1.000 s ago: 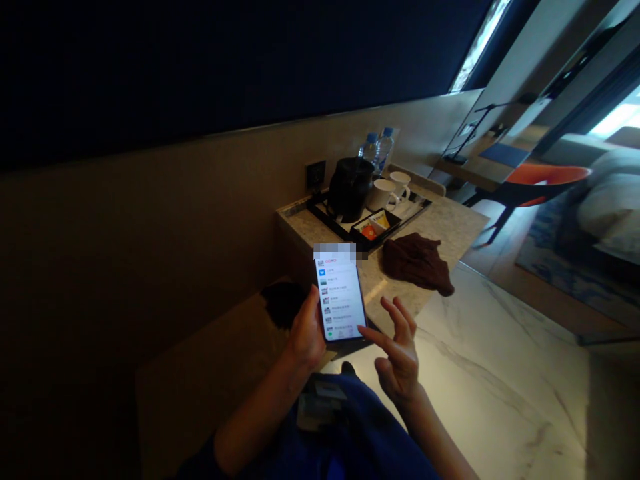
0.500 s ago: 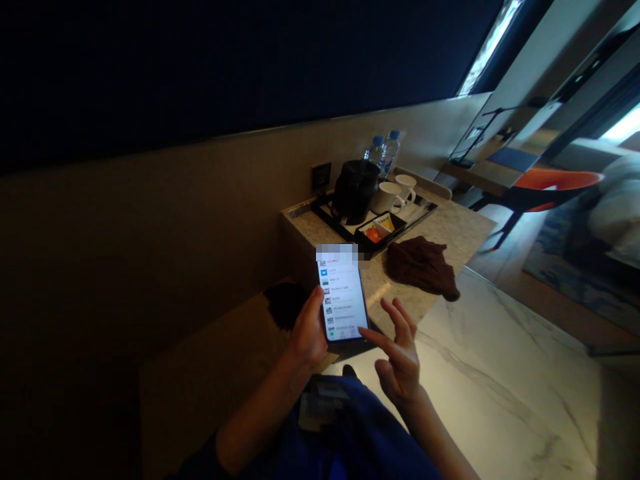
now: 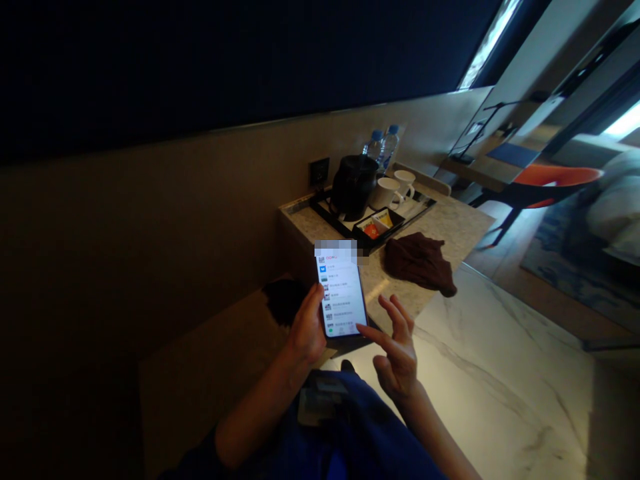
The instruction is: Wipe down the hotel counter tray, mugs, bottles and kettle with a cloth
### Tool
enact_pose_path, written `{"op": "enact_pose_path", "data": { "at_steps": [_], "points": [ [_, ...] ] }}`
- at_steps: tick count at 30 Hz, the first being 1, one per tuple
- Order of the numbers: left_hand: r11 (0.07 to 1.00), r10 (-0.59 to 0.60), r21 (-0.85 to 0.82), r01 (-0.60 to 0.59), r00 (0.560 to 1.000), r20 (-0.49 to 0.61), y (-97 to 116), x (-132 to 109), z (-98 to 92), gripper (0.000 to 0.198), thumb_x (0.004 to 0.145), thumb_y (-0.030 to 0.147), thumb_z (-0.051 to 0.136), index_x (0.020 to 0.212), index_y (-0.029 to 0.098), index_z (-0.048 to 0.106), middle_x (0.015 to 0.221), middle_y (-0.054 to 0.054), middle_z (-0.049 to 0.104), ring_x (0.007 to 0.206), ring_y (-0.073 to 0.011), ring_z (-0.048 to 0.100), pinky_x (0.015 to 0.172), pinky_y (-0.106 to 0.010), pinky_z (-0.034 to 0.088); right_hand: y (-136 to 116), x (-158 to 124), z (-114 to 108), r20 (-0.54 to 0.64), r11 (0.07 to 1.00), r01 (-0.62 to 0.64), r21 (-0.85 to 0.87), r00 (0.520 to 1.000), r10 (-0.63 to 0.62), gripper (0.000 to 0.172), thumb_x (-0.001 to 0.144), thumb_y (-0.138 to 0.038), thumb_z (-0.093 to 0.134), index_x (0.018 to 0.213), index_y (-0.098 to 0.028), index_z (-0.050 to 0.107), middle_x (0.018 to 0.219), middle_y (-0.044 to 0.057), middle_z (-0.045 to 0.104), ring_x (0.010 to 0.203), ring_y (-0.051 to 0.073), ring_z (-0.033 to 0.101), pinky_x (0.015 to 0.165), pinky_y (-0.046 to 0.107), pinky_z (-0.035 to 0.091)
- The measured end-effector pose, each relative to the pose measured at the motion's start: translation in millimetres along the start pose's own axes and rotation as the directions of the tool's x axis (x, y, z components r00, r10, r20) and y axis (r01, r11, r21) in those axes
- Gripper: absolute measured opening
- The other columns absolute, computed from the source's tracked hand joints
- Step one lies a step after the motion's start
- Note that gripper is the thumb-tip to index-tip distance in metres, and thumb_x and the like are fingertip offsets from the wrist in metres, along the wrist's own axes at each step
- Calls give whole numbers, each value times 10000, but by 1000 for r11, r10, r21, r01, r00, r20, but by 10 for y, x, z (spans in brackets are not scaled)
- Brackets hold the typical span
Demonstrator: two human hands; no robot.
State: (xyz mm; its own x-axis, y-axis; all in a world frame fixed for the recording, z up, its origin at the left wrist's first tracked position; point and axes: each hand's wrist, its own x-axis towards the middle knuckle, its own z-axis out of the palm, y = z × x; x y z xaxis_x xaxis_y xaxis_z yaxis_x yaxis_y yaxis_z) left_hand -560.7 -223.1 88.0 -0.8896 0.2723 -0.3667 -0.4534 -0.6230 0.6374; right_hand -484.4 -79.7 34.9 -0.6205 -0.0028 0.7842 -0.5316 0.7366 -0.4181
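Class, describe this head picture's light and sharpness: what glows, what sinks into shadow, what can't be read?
Head view: the phone screen glows, its top pixelated, its small text too soft to read; head view: the dark panel nearly vanishes into shadow; head view: the pale floor catches light, the far-right bright patch looks washed out.

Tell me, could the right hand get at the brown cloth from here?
Probably yes: the right hand grips nothing, one finger at the phone, and nothing visible stands between it and the brown cloth on the counter.

The person (image 3: pixel 350 393) wears a deep-blue garment (image 3: pixel 370 433) with a dark sleeve (image 3: pixel 200 457), a blurred pale rectangle (image 3: pixel 317 408) in front, and a dark shoe (image 3: pixel 347 366).
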Motion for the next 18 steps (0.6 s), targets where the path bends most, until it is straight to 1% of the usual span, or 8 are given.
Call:
{"op": "enact_pose_path", "data": {
  "at_steps": [3,7,11,13,18],
  "points": [
    [1000,17,1,-17,1000,1,-23,16,-8,311,833,361,624,1035,125,634,930,-97,725,887,-267,672,841,-385,490,14,-16,-3,3,1000,-14,4,1000,14,499,977,-519,330,1047,-225,727,1511,89,356,1405,378,277,1051,597,345],
    [1000,28,7,-28,1000,2,-44,30,-5,347,800,388,658,1020,121,629,892,-92,724,893,-276,673,850,-387,491,20,-28,-5,13,1000,-17,14,1000,17,499,980,-525,329,1054,-219,716,1533,74,327,1423,354,252,1073,563,335],
    [1000,21,0,-21,1000,-11,-42,17,11,261,883,333,544,1000,114,628,869,-88,724,792,-231,672,783,-357,501,15,-28,-1,1,1000,-18,17,1000,18,496,979,-520,332,1049,-224,724,1521,81,345,1411,362,278,1056,578,358],
    [1000,10,-9,-10,1000,-16,-40,12,10,260,903,317,514,1008,110,631,884,-91,726,788,-229,674,776,-356,502,17,-32,0,-6,1000,-17,15,1000,17,493,976,-517,340,1051,-224,730,1507,95,362,1400,374,291,1041,598,367],
    [1000,12,-8,-12,1000,6,-53,24,-21,335,870,361,577,1081,105,626,957,-110,726,876,-267,676,828,-392,498,36,-54,-4,-3,1000,-20,2,1000,20,505,973,-519,338,1049,-223,740,1508,101,362,1397,387,294,1038,609,368]
  ]
}}
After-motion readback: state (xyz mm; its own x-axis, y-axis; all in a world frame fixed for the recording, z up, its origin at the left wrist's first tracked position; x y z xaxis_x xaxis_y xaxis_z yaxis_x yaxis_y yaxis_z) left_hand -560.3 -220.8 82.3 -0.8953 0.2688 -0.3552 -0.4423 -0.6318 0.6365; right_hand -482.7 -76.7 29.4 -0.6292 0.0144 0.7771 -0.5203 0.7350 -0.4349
